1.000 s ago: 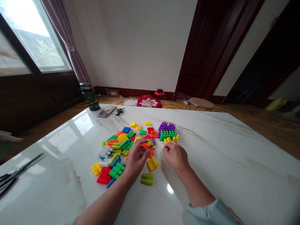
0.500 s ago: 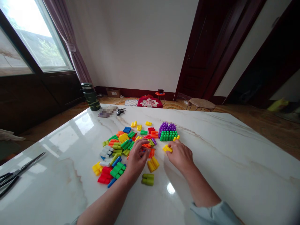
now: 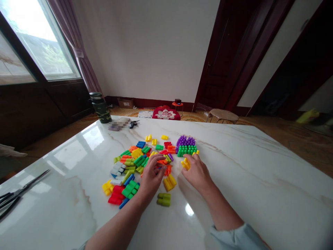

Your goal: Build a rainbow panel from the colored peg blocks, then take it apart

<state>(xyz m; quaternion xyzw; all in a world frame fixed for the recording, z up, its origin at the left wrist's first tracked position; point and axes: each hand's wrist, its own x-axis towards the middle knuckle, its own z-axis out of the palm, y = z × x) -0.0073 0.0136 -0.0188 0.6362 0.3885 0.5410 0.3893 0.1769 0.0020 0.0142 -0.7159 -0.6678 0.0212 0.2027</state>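
Observation:
Between the fingers of my right hand (image 3: 198, 173) is a yellow building block (image 3: 185, 164), held at the near side of a standing row of green blocks (image 3: 186, 150). Purple blocks (image 3: 185, 140) stand in a row right behind the green ones. Another yellow block (image 3: 195, 152) shows partly beyond my right fingers. My left hand (image 3: 153, 173) rests at the right edge of a loose pile of coloured blocks (image 3: 137, 152), fingers curved and apart from the thumb, with no block visible in it. Nearest to it lie an orange-yellow block (image 3: 170, 182) and an olive green block (image 3: 163, 199).
Scissors (image 3: 24, 187) lie at the left of the white marble-patterned table (image 3: 247, 180). At its far left corner stand a camouflage flask (image 3: 101, 108), a blurred-out item (image 3: 119, 124) and keys (image 3: 133, 124). A stool (image 3: 223, 114) is beyond the far edge.
My right hand has shifted slightly left and its yellow block has turned from lying flat to a more upright tilt. The left hand has stayed in place.

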